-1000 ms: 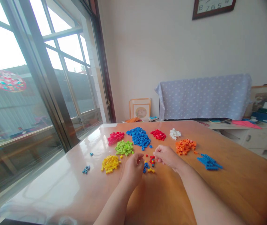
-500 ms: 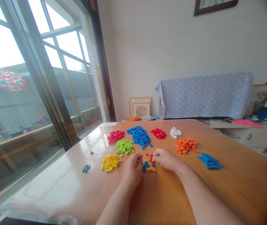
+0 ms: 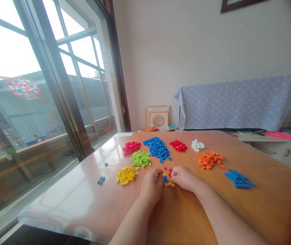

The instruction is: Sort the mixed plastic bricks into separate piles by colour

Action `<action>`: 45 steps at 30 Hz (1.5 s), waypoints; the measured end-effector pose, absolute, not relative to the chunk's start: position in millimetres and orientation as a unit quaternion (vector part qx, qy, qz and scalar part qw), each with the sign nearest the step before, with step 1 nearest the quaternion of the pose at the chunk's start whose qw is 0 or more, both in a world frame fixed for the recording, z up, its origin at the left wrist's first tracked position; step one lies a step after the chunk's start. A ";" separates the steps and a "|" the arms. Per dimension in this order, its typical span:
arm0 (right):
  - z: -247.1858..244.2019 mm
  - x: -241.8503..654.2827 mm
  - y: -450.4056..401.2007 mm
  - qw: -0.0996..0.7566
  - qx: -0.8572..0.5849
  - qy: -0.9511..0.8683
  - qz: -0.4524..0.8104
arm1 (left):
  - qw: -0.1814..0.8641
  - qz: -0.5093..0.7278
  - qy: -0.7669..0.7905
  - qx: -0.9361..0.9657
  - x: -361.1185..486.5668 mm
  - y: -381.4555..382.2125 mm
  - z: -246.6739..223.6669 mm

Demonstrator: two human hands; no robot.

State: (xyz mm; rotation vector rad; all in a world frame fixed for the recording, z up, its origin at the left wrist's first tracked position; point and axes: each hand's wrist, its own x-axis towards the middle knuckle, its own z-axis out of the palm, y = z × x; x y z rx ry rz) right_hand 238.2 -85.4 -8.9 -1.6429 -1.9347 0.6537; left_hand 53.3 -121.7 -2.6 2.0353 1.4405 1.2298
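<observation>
My left hand (image 3: 152, 184) is closed on the table, its fingers curled and the thumb against them. Across from it, my right hand (image 3: 185, 178) is closed too, with thumb and fingertips pinched together. Whatever either hand holds is too small or hidden to make out. Between them lies a small mixed group of toy building bricks: blue round pieces (image 3: 165, 178), red bricks (image 3: 170, 173) beside my right fingertips, and yellow bricks (image 3: 170, 184) on the near side. My left hand partly covers this group.
Sorted brick piles surround my hands: yellow (image 3: 126, 174), lime green (image 3: 140, 159), pink-red (image 3: 131, 147), blue (image 3: 157, 149), red (image 3: 178, 146), white (image 3: 198, 145), orange (image 3: 210, 160), long blue pieces (image 3: 239, 178) and small teal pieces (image 3: 101, 180). A window (image 3: 84, 85) borders the left side.
The whole view has swung slightly left, so everything appears further right. My hands have drawn a little closer together over the mixed bricks, the right one slightly nearer to me.
</observation>
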 end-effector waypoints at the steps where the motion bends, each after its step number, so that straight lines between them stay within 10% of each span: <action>1: -7.6 237.2 -86.3 0.275 -0.601 -0.706 0.254 | 0.181 0.437 0.509 0.719 53.7 -121.6 -3.9; 20: 0.4 214.2 -101.6 0.446 -0.397 -0.487 0.638 | 0.421 0.552 0.409 0.592 64.7 -121.5 -7.5; 45: -2.6 209.8 -106.0 0.377 -0.489 -0.586 0.526 | 0.174 0.597 0.562 0.545 -54.3 -147.8 -13.1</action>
